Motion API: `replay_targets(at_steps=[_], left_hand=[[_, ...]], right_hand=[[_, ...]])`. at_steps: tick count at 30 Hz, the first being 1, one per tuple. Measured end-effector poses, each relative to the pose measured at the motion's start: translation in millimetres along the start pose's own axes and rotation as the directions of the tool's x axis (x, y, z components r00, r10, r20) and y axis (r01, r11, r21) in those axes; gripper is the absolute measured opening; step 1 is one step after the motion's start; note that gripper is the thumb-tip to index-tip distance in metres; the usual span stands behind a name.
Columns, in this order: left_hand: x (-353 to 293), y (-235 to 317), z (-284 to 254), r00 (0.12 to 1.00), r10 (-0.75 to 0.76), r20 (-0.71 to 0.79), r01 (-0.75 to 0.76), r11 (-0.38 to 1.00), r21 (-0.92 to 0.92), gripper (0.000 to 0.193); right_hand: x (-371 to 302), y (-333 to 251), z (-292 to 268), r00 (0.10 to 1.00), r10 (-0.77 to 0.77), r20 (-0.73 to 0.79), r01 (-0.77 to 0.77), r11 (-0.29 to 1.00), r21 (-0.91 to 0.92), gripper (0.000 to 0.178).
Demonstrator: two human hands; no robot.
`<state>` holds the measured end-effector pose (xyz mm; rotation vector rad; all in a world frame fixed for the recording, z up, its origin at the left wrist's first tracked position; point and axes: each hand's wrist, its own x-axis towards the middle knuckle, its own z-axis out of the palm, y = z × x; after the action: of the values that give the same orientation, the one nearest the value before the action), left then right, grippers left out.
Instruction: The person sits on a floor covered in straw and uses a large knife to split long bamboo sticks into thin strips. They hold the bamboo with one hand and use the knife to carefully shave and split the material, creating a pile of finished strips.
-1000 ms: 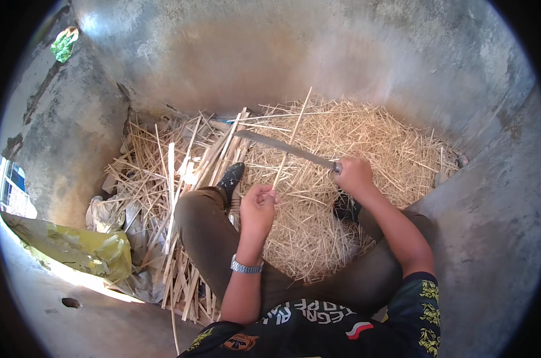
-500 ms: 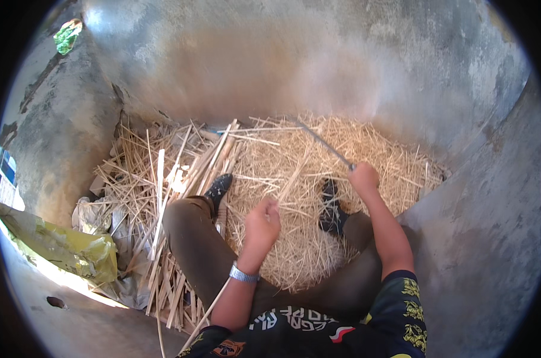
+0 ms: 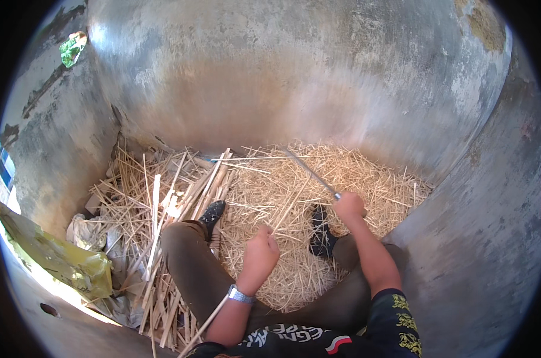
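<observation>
My right hand (image 3: 349, 209) is wrapped round the handle of a long knife (image 3: 312, 174), its thin dark blade pointing up and to the left over the straw-like shavings. Lower and to the left, my left hand (image 3: 261, 256) is closed, thumb and fingers pressed together, on a thin pale wooden strip (image 3: 214, 315). That strip runs back along my left forearm past the wristwatch (image 3: 240, 294); it seems to continue beyond my fingertips, though there it blends with the shavings. The blade and the strip are apart.
A thick bed of pale shavings (image 3: 270, 197) lies between my feet. Left of it are piled split wooden strips (image 3: 157, 203), with crumpled plastic sacks (image 3: 85, 232) and a yellow sheet (image 3: 82, 268). Grey plastered walls (image 3: 270, 77) stand close ahead and at both sides.
The view has tilted up, so everything sits lower in the picture. My right hand still grips the knife and my left hand the strip; the left has turned slightly, its back now showing more.
</observation>
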<state>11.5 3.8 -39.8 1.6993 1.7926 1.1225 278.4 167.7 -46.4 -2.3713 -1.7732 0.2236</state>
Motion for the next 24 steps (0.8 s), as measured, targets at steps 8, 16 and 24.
replay_targets(at_steps=[8, 16, 24], left_hand=[[-5.1, 4.9, -22.6, 0.993, 0.108, 0.046, -0.095, 0.968, -0.234, 0.015], [4.1, 3.7, -21.8, 0.978, -0.082, 0.190, 0.168, 0.851, -0.498, 0.019], [4.2, 30.3, -46.9, 0.981, -0.081, 0.177, 0.134, 0.941, -0.311, 0.014]], right_hand=[[48.0, 73.4, 53.2, 0.907, 0.392, -0.154, -0.307, 0.866, 0.395, 0.028], [66.9, 60.1, 61.4, 0.865, 0.497, 0.077, -0.276, 0.342, 0.898, 0.021], [33.4, 22.0, 25.9, 0.929, 0.140, 0.344, -0.356, 0.074, 0.931, 0.018]])
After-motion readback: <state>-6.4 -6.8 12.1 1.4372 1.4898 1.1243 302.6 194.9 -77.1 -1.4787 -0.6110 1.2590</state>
